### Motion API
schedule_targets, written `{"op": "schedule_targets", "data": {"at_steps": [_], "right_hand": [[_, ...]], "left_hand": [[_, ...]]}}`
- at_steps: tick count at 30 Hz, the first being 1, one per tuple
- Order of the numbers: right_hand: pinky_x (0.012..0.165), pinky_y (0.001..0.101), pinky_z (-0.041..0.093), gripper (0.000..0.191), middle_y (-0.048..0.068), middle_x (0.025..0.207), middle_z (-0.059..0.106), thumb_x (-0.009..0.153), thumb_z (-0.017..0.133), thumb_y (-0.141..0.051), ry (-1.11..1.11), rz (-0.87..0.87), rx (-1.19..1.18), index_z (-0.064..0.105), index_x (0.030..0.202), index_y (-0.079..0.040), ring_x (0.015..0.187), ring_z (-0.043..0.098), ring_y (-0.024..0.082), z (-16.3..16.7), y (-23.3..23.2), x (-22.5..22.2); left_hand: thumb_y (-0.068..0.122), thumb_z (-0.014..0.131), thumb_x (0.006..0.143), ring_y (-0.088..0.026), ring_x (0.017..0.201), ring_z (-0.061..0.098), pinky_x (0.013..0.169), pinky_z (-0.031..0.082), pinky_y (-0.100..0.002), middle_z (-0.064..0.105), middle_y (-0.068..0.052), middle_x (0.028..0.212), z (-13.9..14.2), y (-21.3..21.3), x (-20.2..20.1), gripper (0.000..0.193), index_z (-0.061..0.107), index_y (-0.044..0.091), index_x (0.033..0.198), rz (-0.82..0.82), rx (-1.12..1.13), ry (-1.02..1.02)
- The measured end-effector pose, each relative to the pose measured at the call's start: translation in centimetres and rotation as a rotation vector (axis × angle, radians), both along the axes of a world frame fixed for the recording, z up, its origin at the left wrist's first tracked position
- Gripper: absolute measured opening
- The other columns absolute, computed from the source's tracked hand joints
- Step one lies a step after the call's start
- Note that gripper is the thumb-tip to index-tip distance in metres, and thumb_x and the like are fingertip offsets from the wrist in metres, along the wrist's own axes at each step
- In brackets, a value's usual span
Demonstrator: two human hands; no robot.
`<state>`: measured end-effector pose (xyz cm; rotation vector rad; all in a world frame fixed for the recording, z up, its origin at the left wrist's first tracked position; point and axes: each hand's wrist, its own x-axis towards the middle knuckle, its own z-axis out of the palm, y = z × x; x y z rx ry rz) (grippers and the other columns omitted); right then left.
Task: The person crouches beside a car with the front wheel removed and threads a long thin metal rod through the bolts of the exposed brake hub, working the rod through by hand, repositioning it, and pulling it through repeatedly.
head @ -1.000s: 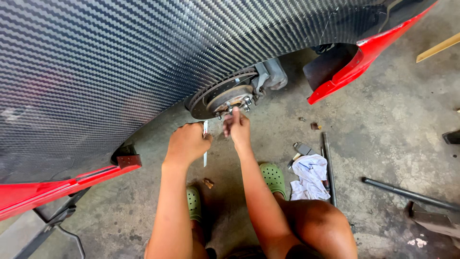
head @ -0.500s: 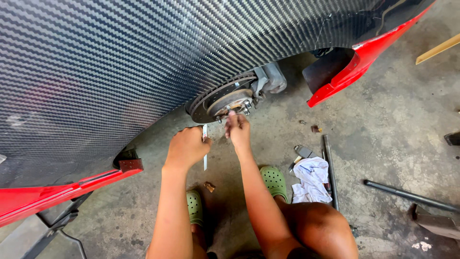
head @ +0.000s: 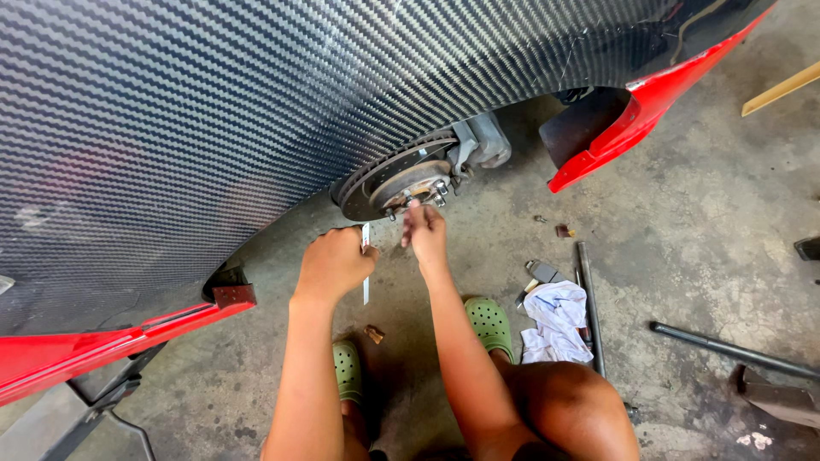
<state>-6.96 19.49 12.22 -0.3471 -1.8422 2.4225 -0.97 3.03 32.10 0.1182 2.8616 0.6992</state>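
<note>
At frame centre, the right hand (head: 424, 232) is nearer, fingers pinched just below the hub studs (head: 418, 195); the left hand (head: 335, 265) grips a thin strip (head: 366, 265) standing vertical, lower left of the hub.

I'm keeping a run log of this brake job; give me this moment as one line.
left hand: holds thin white strip | right hand: fingertips at wheel hub studs | brake disc: exposed | white rag: on floor
</note>
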Motion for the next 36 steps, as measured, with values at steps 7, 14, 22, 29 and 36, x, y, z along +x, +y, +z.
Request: {"op": "schedule_targets", "data": {"at_steps": [7,14,22,29,36], "right_hand": [[0.041,0.0295,0.044,0.052,0.005,0.064,0.057,0.103,0.059,-0.047,-0.035,-0.036,-0.058,0.058,0.082,0.001,0.047,0.053,0.014,0.0,-0.2,0.0],[0.039,0.0313,0.044,0.056,0.006,0.063,0.058,0.101,0.056,-0.054,-0.113,0.006,-0.116,0.061,0.086,0.0,0.045,0.052,0.015,-0.5,0.3,-0.3],[0.046,0.0338,0.047,0.056,0.007,0.069,0.059,0.1,0.064,-0.053,-0.012,0.017,-0.116,0.061,0.089,0.002,0.051,0.054,0.016,-0.5,0.2,-0.4],[0.049,0.0332,0.047,0.061,0.008,0.071,0.06,0.103,0.061,-0.057,-0.038,0.014,-0.107,0.06,0.09,0.003,0.054,0.055,0.017,-0.6,0.6,-0.3],[0.043,0.0306,0.048,0.071,0.005,0.064,0.062,0.099,0.045,-0.066,-0.238,0.034,-0.135,0.069,0.088,0.0,0.047,0.056,0.014,-1.7,0.8,-0.6]], "left_hand": [[0.021,0.068,0.078,-0.042,0.082,0.07,0.077,0.055,-0.05,0.073,-0.021,0.085,-0.2,0.0,-0.1,0.019,0.074,0.004,0.086,-0.015,0.011,0.045],[0.022,0.067,0.078,-0.041,0.082,0.07,0.077,0.056,-0.05,0.073,-0.021,0.085,-0.4,-0.1,-0.1,0.019,0.074,0.006,0.087,-0.008,-0.008,0.019],[0.023,0.068,0.079,-0.042,0.083,0.07,0.077,0.055,-0.051,0.073,-0.021,0.086,-0.7,-0.2,-0.1,0.02,0.075,0.006,0.088,-0.017,-0.001,0.023],[0.023,0.068,0.079,-0.041,0.084,0.07,0.079,0.056,-0.05,0.073,-0.021,0.087,-0.5,-0.4,-0.1,0.021,0.075,0.006,0.088,-0.004,-0.006,-0.006],[0.025,0.068,0.08,-0.042,0.085,0.07,0.079,0.055,-0.05,0.073,-0.022,0.088,-0.6,-1.0,0.0,0.022,0.075,0.006,0.089,0.011,-0.007,0.002]]}}
